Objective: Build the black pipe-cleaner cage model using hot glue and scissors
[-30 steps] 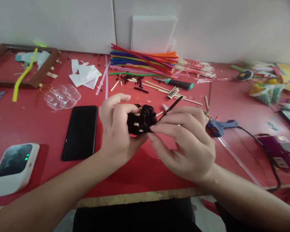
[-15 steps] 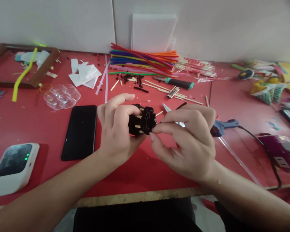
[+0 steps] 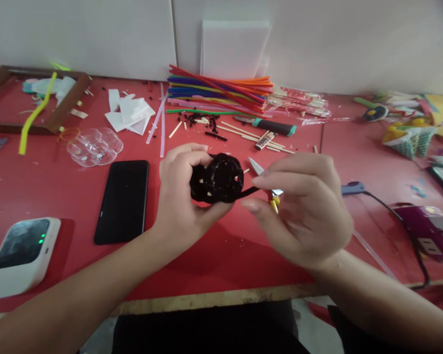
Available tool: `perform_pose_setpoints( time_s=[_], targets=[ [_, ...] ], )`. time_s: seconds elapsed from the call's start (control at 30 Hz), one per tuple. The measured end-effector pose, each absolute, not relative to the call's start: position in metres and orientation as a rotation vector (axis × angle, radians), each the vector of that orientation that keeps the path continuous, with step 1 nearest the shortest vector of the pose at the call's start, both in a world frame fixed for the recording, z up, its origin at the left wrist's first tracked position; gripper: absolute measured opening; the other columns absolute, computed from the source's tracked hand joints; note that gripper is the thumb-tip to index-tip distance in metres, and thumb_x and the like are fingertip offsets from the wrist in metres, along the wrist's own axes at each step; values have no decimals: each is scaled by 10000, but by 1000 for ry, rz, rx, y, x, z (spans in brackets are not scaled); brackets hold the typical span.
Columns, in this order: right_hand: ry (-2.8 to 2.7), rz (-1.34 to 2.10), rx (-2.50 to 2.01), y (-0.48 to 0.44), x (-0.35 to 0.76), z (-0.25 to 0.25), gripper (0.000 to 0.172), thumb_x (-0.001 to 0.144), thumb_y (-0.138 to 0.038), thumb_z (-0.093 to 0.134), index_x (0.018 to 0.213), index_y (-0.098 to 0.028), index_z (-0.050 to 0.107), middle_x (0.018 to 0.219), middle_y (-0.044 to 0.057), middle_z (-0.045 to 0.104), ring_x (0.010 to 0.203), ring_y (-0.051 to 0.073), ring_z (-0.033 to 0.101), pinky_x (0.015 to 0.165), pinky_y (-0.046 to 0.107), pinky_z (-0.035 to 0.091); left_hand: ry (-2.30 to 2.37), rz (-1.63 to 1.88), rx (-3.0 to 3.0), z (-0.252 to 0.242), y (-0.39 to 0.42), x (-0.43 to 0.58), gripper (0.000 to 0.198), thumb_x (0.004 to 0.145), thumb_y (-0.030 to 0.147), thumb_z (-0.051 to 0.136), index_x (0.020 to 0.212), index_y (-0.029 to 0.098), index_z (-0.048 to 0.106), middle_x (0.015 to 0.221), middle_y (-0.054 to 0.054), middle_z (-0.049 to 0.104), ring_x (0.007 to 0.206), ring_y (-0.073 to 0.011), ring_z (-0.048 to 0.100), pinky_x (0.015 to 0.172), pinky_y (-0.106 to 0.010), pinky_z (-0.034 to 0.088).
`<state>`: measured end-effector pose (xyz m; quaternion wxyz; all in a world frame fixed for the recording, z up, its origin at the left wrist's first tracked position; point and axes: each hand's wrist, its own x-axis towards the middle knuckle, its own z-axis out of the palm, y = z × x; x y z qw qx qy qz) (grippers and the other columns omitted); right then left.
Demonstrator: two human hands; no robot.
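Note:
My left hand [image 3: 182, 189] is closed around a dark, round bundle [image 3: 225, 177] of coiled black pipe cleaner, with pale wooden stick ends showing in it. A loose tail of black pipe cleaner [image 3: 248, 191] stretches from the bundle's lower right to my right hand [image 3: 299, 206]. It meets the fingertips there, while the thumb stands a little apart below; where the tail continues is hidden behind the fingers. Scissors [image 3: 256, 167] lie on the table behind the right fingers, their yellow part [image 3: 275, 202] partly covered.
On the red table [image 3: 221, 265] lie a phone [image 3: 121, 201], a white device with a screen [image 3: 24, 258], a clear palette [image 3: 96, 147], colourful pipe cleaners [image 3: 217, 93], wooden sticks [image 3: 243, 130], a utility knife [image 3: 275, 127] and a lighter [image 3: 265, 141]. A glue gun [image 3: 352, 188] is partly hidden at right.
The bundle has turned, so its round end faces me and the sticks show less. My right hand has moved right, away from the bundle, its thumb parted from the fingers.

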<state>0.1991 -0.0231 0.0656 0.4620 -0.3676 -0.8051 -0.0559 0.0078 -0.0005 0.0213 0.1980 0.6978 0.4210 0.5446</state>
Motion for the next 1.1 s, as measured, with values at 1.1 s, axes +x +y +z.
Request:
perform_pose_setpoints(
  time_s=[1.1],
  targets=[
    [-2275, -285, -864, -16, 214, 61, 245, 952, -14, 639, 1041, -229, 715, 981, 44, 804, 859, 177, 759, 771, 317, 641, 888, 1018, 1102, 23, 9, 8, 427, 918, 407, 674, 1326, 281, 655, 1368, -80, 690, 1116, -247, 714, 729, -295, 640]
  ],
)
